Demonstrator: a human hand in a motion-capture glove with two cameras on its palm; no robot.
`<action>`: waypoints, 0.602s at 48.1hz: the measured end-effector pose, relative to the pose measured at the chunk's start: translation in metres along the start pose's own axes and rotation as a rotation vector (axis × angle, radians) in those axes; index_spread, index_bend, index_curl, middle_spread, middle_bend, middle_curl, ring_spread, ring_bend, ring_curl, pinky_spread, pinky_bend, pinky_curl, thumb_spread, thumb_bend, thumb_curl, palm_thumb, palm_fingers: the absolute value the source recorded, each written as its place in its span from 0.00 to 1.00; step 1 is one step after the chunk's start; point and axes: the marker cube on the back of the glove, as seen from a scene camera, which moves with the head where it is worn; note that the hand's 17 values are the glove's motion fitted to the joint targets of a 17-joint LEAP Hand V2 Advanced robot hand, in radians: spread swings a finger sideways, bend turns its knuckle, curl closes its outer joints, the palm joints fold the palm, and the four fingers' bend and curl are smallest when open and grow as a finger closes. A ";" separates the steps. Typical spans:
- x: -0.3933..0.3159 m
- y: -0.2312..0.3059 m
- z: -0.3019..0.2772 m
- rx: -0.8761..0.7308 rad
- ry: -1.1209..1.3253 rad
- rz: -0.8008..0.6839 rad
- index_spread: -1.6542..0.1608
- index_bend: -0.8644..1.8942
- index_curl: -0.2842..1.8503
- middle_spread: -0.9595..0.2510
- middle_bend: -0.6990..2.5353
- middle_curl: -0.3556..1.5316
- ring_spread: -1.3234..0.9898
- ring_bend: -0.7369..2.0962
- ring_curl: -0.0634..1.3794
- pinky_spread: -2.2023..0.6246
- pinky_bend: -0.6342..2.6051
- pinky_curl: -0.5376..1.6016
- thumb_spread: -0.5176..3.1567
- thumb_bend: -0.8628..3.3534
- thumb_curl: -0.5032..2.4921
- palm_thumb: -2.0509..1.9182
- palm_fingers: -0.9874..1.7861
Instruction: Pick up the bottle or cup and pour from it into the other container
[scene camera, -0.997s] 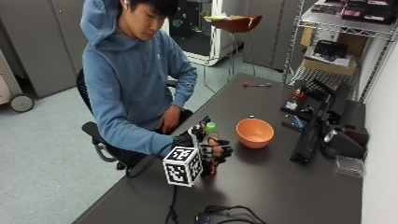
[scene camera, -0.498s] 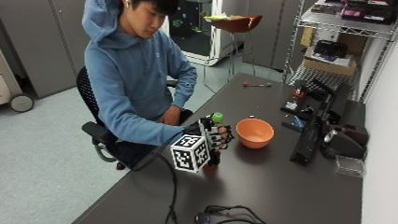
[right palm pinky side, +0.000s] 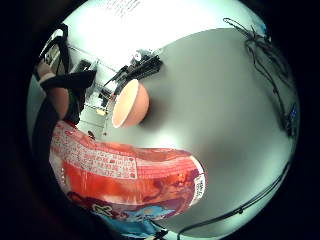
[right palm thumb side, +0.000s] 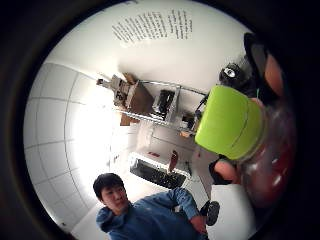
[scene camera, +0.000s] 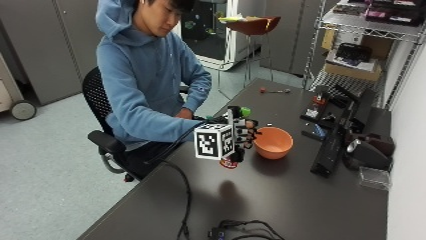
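- Holding the bottle (scene camera: 234, 145) off the table (scene camera: 279, 200), the gloved right hand (scene camera: 243, 136) has its fingers curled round the labelled body; the pickup looks done, judging by the shadow on the table beneath it.
- The bottle stands close to upright, long axis near vertical with a slight lean, its green cap (scene camera: 245, 111) at the top and its base toward the table.
- The cap (right palm thumb side: 227, 122) seems to be on, so nothing can leave the bottle yet; I judge the opening and the pour itself are both left to do.
- The red and orange label (right palm pinky side: 125, 172) fills much of the little-finger palm view, with the bowl (right palm pinky side: 131, 104) beyond it.
- The orange bowl (scene camera: 273, 142) sits on the table just to the right of the bottle; I cannot tell whether it holds anything.
- The bare left hand is hidden behind the right arm near the table edge, so its state cannot be told.
- Farther right lie dark pieces of equipment (scene camera: 333, 145), and cables (scene camera: 239, 231) trail along the near edge.
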 end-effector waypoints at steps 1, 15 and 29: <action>-0.002 -0.002 0.001 -0.006 0.017 0.004 0.85 0.37 0.34 0.74 0.33 0.44 0.50 0.44 0.35 0.71 0.32 0.44 0.19 0.20 0.39 0.78 0.79; -0.028 -0.047 0.016 -0.185 0.474 0.032 0.85 0.37 0.35 0.75 0.33 0.45 0.50 0.44 0.36 0.71 0.32 0.44 0.19 0.20 0.40 0.78 0.79; -0.052 -0.078 0.053 -0.424 1.075 0.082 0.85 0.37 0.35 0.74 0.33 0.46 0.50 0.44 0.37 0.71 0.32 0.45 0.18 0.20 0.40 0.78 0.79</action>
